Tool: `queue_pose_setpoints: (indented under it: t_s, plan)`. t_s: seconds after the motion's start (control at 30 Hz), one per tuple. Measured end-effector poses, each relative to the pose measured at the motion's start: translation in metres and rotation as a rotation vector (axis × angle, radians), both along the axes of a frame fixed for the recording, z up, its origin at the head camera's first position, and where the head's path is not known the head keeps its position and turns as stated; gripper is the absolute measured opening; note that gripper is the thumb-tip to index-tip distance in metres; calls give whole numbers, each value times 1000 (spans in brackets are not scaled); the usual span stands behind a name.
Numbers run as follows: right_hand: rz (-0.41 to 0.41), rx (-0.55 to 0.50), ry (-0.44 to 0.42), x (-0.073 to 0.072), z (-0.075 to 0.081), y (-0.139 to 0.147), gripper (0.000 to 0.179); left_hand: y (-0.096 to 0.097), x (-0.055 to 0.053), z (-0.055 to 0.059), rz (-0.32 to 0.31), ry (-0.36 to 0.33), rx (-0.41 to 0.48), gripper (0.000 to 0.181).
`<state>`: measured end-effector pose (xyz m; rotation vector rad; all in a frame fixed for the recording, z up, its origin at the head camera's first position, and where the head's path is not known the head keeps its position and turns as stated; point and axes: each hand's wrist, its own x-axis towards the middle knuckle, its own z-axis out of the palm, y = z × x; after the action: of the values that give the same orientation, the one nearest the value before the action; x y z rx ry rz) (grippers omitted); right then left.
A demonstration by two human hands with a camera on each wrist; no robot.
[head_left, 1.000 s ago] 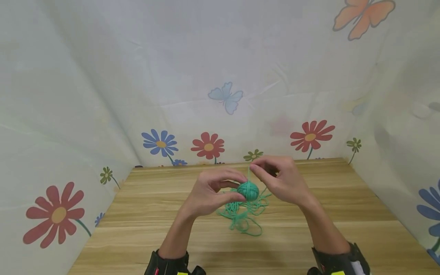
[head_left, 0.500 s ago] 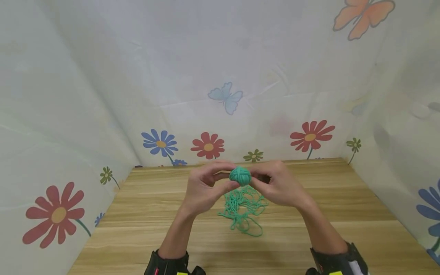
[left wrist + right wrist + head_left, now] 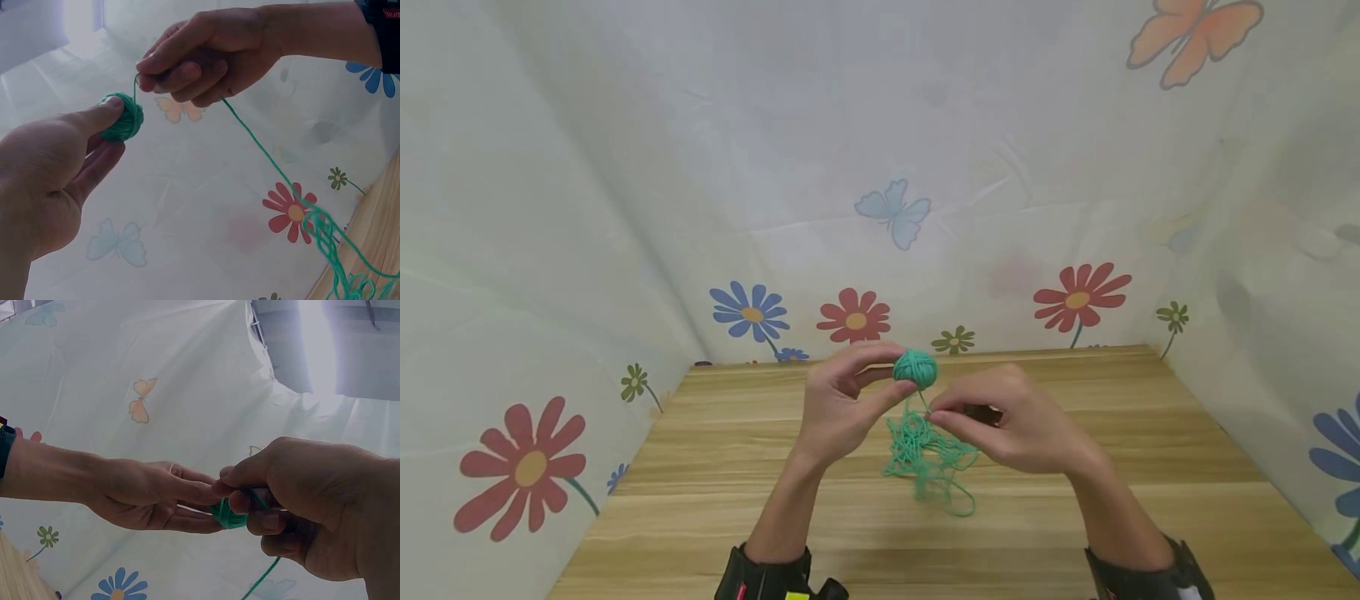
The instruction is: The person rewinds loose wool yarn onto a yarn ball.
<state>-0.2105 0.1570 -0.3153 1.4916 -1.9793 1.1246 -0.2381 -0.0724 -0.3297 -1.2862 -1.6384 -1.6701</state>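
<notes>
A small ball of green yarn is held up above the table, pinched between the thumb and fingers of my left hand. Just right of it and a little lower, my right hand pinches the yarn strand that runs off the ball. In the left wrist view the strand passes through the curled right fingers and slopes down to a loose tangle of yarn. That tangle lies on the table below both hands in the head view. The right hand covers part of the ball in the right wrist view.
The wooden table reaches back to a pale hanging sheet printed with flowers and butterflies. The sheet also stands along the left and right sides. Dark bands sit on both wrists.
The ball has risen and shifted left with my left hand. My right hand came in to the ball from the upper right, then moved lower with the strand. The tangle has shifted slightly.
</notes>
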Motion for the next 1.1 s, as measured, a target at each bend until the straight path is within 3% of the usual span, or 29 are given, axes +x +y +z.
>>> queue_pose_setpoints:
  t_s: [0.23, 0.53, 0.7, 1.1]
  plan:
    - [107, -101, 24, 7, 7, 0, 29, 1, 2, 2, -13, -4, -22, 38]
    - [29, -164, 47, 3, 5, 1, 30, 0, -7, -9, -115, 13, -95, 39]
    - [-22, -192, 68, 2, 5, 1, 31, 2, 2, -1, -159, 14, -137, 37]
    - [-155, -167, 94, -6, 0, 3, 27, 2, 3, 1, -254, 23, -160, 39]
